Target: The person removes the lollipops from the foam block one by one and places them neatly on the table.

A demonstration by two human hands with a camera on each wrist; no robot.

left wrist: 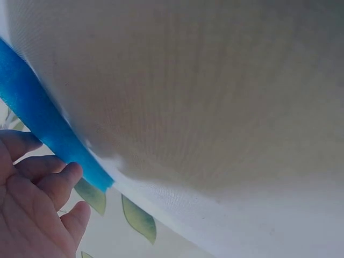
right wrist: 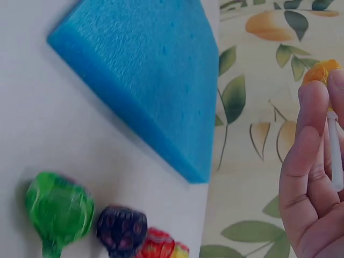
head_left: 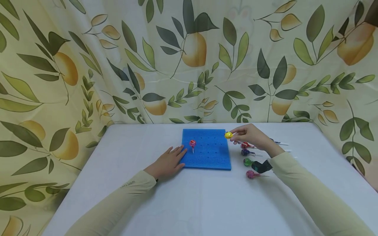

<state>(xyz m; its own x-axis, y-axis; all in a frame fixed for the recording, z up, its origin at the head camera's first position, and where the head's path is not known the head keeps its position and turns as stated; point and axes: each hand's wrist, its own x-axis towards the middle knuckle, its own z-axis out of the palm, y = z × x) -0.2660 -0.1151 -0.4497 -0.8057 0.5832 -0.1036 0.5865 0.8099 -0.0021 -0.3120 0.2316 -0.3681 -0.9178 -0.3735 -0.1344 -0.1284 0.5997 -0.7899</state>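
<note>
A blue foam board (head_left: 206, 162) with rows of small holes lies on the white table. One red lollipop (head_left: 192, 143) stands upright by its stick near the board's left side. My left hand (head_left: 167, 163) rests with spread, straight fingers on the board's left edge. My right hand (head_left: 252, 137) pinches a yellow lollipop (head_left: 228, 135) just under its wrapped head, above the board's far right corner. In the right wrist view its white stick (right wrist: 335, 156) points down along the palm.
Right of the board lie several wrapped lollipops: a pink one (head_left: 252, 174), a green one (head_left: 247, 162), a dark purple one (head_left: 245, 152) and a red one (head_left: 246, 145), partly under my right arm. A leaf-and-fruit patterned curtain (head_left: 189, 82) hangs behind the table (head_left: 189, 203).
</note>
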